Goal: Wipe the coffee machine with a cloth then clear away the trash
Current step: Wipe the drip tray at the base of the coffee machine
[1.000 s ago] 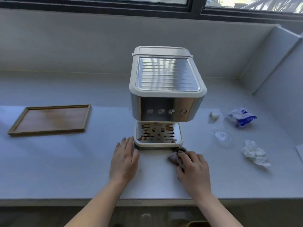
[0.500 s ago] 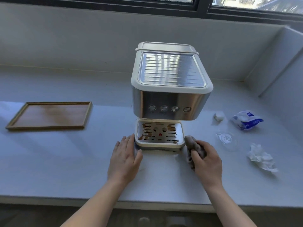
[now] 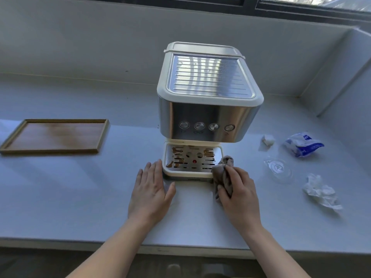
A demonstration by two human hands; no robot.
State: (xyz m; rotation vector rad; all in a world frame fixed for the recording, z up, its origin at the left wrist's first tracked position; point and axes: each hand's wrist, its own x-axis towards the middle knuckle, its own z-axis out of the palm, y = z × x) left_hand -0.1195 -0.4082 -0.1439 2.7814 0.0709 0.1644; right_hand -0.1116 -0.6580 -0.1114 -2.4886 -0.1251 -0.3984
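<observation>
A white and steel coffee machine [image 3: 208, 109] stands mid-counter, its drip tray [image 3: 176, 172] spotted with brown stains. My right hand [image 3: 240, 195] grips a bunched grey-brown cloth [image 3: 223, 169] pressed against the drip tray's front right corner. My left hand [image 3: 150, 191] lies flat on the counter, fingers apart, touching the tray's front left corner. To the right lies trash: a small white wad [image 3: 268, 139], a blue and white wrapper [image 3: 303, 146], a clear plastic lid [image 3: 278, 169] and a crumpled white tissue [image 3: 321, 192].
A wooden tray [image 3: 55, 136] lies on the counter at the left. The grey counter's front edge [image 3: 180, 249] runs just below my wrists. A wall and window frame stand behind the machine, and a side wall closes the right end.
My right hand has carried the cloth from the counter in front of the tray up onto the tray's right front corner. My left hand has stayed put.
</observation>
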